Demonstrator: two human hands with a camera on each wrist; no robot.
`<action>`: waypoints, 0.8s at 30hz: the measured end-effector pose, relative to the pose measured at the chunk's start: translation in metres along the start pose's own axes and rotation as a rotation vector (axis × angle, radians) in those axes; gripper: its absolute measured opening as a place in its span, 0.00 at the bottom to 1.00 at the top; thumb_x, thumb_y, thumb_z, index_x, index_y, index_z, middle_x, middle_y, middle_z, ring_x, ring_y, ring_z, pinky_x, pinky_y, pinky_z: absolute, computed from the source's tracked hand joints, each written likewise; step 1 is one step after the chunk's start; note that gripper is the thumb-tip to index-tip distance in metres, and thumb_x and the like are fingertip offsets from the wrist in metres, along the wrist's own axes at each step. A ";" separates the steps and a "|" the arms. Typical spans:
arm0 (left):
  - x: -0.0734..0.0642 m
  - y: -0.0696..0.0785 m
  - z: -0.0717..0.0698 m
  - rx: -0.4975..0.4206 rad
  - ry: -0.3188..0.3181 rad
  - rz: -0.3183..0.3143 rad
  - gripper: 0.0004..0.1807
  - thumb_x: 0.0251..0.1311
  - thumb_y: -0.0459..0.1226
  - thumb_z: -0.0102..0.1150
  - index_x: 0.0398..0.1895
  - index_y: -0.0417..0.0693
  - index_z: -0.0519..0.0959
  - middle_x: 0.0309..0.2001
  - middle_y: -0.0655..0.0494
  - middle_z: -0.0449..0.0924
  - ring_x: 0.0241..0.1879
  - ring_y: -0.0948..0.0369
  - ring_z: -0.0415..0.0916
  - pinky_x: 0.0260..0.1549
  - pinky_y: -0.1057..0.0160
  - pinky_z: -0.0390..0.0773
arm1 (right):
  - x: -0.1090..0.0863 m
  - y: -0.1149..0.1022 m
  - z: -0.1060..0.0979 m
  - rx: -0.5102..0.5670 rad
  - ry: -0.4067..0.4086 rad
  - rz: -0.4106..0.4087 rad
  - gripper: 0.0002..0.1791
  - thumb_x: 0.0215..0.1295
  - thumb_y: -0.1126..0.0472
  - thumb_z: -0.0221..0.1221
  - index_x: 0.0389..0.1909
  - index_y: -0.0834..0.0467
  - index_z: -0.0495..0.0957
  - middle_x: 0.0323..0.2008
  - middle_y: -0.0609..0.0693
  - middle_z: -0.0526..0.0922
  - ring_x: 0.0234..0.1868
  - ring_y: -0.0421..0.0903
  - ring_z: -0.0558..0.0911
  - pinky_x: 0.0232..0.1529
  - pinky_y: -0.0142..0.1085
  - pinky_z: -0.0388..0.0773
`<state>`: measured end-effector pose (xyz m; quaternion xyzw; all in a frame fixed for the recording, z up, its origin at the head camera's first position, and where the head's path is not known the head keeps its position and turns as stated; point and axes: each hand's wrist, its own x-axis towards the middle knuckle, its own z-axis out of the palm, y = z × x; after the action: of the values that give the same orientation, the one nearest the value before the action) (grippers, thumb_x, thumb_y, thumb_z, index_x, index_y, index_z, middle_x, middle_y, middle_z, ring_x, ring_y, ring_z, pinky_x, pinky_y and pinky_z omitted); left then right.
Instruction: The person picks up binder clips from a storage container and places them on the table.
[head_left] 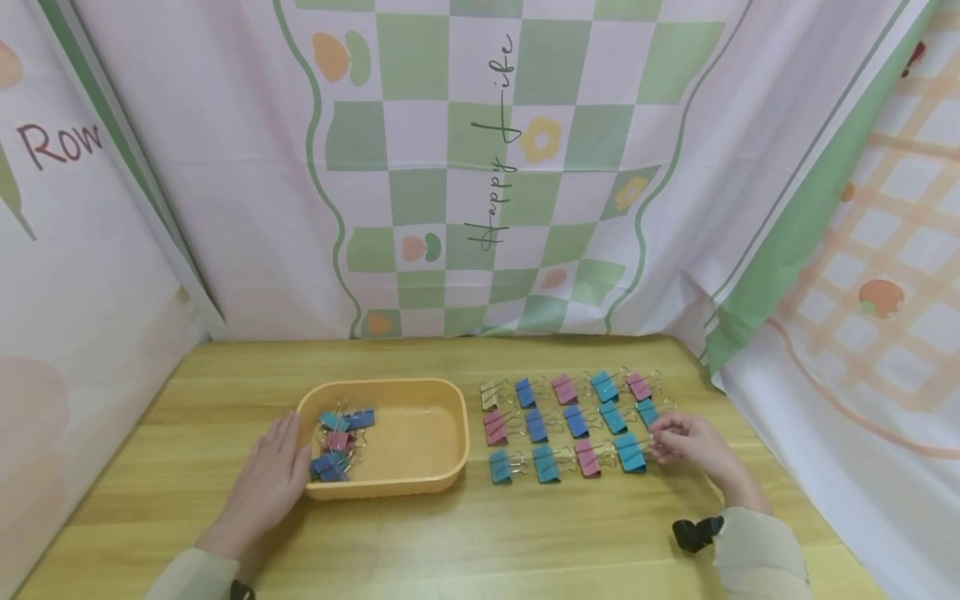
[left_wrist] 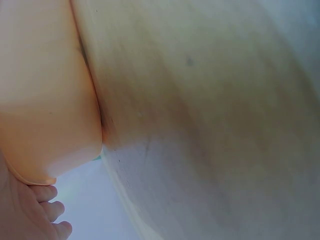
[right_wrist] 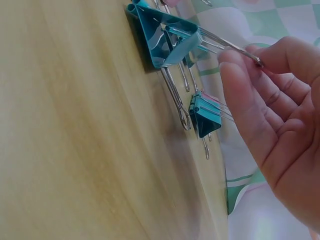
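Head view: I count fourteen binder clips rowed on the table, more clips remaining in the tray; the right hand pinches a teal clip, the left hand, straight-fingered, touches the tray.

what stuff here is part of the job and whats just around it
Part of the job:
- teal, silver-handled binder clip, its wire pinched by the right fingers
- rows of pink, blue, teal and pale-yellow binder clips
- orange-yellow rectangular tray with clips inside, left hand against it

Just around:
- wood-grain table
- green-and-white checked fabric
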<state>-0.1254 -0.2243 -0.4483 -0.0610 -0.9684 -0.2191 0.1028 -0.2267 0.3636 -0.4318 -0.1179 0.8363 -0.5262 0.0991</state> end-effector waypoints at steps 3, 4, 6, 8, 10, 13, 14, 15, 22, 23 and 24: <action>0.000 0.000 0.000 -0.003 0.001 0.003 0.31 0.71 0.43 0.31 0.67 0.26 0.46 0.68 0.31 0.43 0.66 0.38 0.41 0.62 0.41 0.43 | 0.002 0.000 0.001 0.003 -0.003 0.009 0.16 0.63 0.72 0.49 0.44 0.83 0.63 0.32 0.65 0.79 0.29 0.50 0.81 0.33 0.41 0.81; 0.000 0.000 0.000 -0.002 0.000 0.003 0.31 0.71 0.43 0.31 0.67 0.26 0.46 0.68 0.32 0.43 0.66 0.38 0.41 0.62 0.41 0.43 | 0.002 0.000 0.001 0.003 -0.008 0.011 0.16 0.63 0.72 0.49 0.44 0.84 0.63 0.32 0.65 0.79 0.29 0.50 0.81 0.33 0.41 0.81; 0.000 0.000 0.000 0.000 0.002 0.004 0.31 0.71 0.43 0.31 0.67 0.26 0.47 0.68 0.32 0.44 0.66 0.38 0.42 0.62 0.41 0.44 | 0.002 0.000 0.001 0.014 -0.007 0.017 0.16 0.63 0.72 0.49 0.44 0.84 0.63 0.32 0.65 0.79 0.29 0.50 0.81 0.33 0.41 0.81; 0.000 0.000 0.000 0.003 0.001 0.004 0.31 0.71 0.43 0.31 0.67 0.26 0.47 0.68 0.31 0.44 0.66 0.38 0.42 0.62 0.41 0.44 | 0.002 0.001 0.001 0.022 -0.006 0.017 0.16 0.63 0.72 0.49 0.45 0.84 0.62 0.32 0.66 0.78 0.29 0.50 0.81 0.33 0.41 0.81; 0.000 0.000 -0.001 0.005 -0.006 -0.001 0.32 0.71 0.44 0.30 0.67 0.26 0.47 0.68 0.32 0.43 0.66 0.38 0.42 0.62 0.41 0.44 | 0.002 0.001 0.000 0.027 -0.013 0.011 0.17 0.64 0.72 0.49 0.46 0.84 0.61 0.33 0.67 0.78 0.30 0.51 0.81 0.33 0.42 0.81; 0.000 0.001 -0.002 0.003 -0.016 -0.005 0.32 0.71 0.43 0.31 0.67 0.27 0.46 0.68 0.32 0.43 0.66 0.38 0.42 0.62 0.41 0.44 | 0.002 0.001 -0.001 0.021 0.002 0.013 0.19 0.64 0.70 0.50 0.49 0.83 0.62 0.35 0.69 0.77 0.31 0.54 0.81 0.34 0.43 0.81; 0.000 0.001 -0.002 0.002 -0.017 -0.005 0.32 0.71 0.43 0.31 0.67 0.26 0.46 0.68 0.32 0.43 0.66 0.38 0.42 0.62 0.41 0.44 | 0.001 0.001 -0.001 0.015 0.010 0.016 0.20 0.65 0.69 0.51 0.50 0.82 0.61 0.37 0.69 0.77 0.32 0.54 0.81 0.35 0.43 0.81; 0.000 0.001 -0.002 0.002 -0.018 -0.005 0.32 0.71 0.43 0.31 0.67 0.26 0.46 0.68 0.32 0.42 0.66 0.38 0.41 0.62 0.41 0.43 | 0.001 0.000 -0.001 0.003 0.020 0.021 0.21 0.65 0.68 0.51 0.51 0.81 0.62 0.38 0.69 0.76 0.32 0.55 0.81 0.35 0.44 0.81; 0.000 0.002 -0.003 0.005 -0.011 0.001 0.31 0.71 0.43 0.32 0.67 0.26 0.47 0.68 0.31 0.43 0.66 0.38 0.42 0.62 0.41 0.44 | 0.002 -0.013 -0.007 -0.168 0.114 -0.007 0.23 0.66 0.60 0.54 0.54 0.74 0.66 0.47 0.70 0.73 0.42 0.53 0.77 0.40 0.41 0.78; 0.000 0.002 -0.002 0.005 -0.009 0.002 0.31 0.71 0.42 0.32 0.67 0.26 0.47 0.68 0.31 0.43 0.66 0.38 0.43 0.62 0.41 0.44 | 0.003 -0.016 -0.007 -0.181 0.118 -0.017 0.24 0.66 0.59 0.54 0.54 0.73 0.66 0.48 0.70 0.73 0.42 0.52 0.77 0.41 0.41 0.78; 0.000 0.002 -0.002 0.006 -0.009 0.003 0.31 0.71 0.42 0.32 0.67 0.26 0.47 0.68 0.31 0.44 0.66 0.38 0.43 0.62 0.41 0.44 | 0.005 -0.019 -0.007 -0.190 0.122 -0.026 0.24 0.66 0.58 0.53 0.54 0.73 0.67 0.48 0.70 0.73 0.43 0.52 0.77 0.41 0.40 0.78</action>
<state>-0.1250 -0.2238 -0.4454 -0.0630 -0.9694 -0.2158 0.0990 -0.2318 0.3605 -0.4114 -0.1051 0.8854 -0.4519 0.0295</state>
